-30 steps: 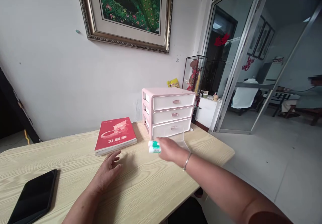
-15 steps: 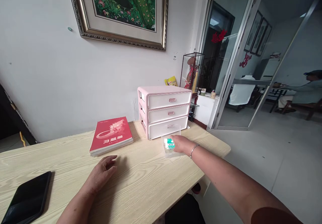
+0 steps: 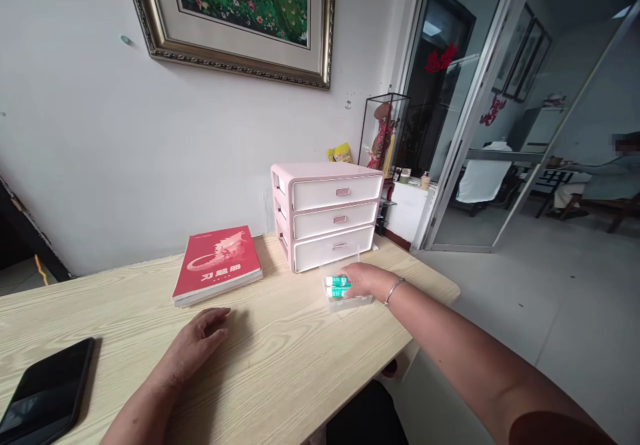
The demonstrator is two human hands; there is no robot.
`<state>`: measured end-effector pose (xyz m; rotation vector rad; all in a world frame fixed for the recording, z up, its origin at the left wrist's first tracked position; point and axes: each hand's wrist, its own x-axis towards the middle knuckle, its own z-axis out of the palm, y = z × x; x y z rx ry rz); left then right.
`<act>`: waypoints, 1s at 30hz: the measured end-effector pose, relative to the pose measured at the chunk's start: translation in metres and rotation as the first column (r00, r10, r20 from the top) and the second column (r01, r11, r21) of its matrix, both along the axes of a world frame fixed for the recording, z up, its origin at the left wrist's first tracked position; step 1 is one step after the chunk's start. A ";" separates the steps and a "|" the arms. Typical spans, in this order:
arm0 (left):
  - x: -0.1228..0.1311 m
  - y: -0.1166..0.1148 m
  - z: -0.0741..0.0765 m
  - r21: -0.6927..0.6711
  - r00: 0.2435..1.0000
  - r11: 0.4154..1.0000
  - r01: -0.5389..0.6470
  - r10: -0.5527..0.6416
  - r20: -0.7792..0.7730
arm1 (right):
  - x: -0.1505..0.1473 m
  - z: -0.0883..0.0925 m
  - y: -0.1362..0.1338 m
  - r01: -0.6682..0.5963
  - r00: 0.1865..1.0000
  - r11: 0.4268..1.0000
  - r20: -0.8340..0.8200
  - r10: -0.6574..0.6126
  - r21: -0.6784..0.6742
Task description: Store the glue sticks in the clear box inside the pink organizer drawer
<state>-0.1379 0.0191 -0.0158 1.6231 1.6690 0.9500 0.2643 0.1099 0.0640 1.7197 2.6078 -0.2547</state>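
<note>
My right hand (image 3: 361, 280) reaches into a clear plastic box (image 3: 344, 306) in front of the drawer unit. Its fingers are on green-and-white tubes (image 3: 337, 286) that lie side by side in the box; some fingertips are hidden. The box's clear lid stands raised at the back. My left hand (image 3: 203, 340) rests on the wooden table with its fingers loosely curved and apart, nothing in it. It is nearest to a red book (image 3: 219, 262).
A pink and white three-drawer unit (image 3: 327, 215) stands against the wall, its drawers closed. A black phone (image 3: 47, 392) lies at the table's left. The table's right edge (image 3: 453, 292) runs under my right forearm. A person sits far right, beyond the glass door.
Two tubes now show in the box where one label was seen under my right hand before. The view has shifted slightly. My left hand stays resting on the table.
</note>
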 end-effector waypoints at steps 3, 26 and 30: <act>-0.002 0.001 -0.002 0.023 1.000 1.000 0.007 -0.007 -0.011 | 0.002 0.001 -0.001 -0.010 1.000 1.000 -0.011 0.010 0.018; -0.005 0.005 -0.010 0.089 0.989 0.996 -0.015 0.028 -0.145 | 0.029 -0.028 0.027 0.323 0.363 0.946 -0.918 -0.158 -0.034; -0.003 0.006 -0.015 0.151 0.983 0.988 -0.016 0.043 -0.177 | 0.049 -0.029 0.002 0.210 0.478 0.976 -0.877 -0.047 0.062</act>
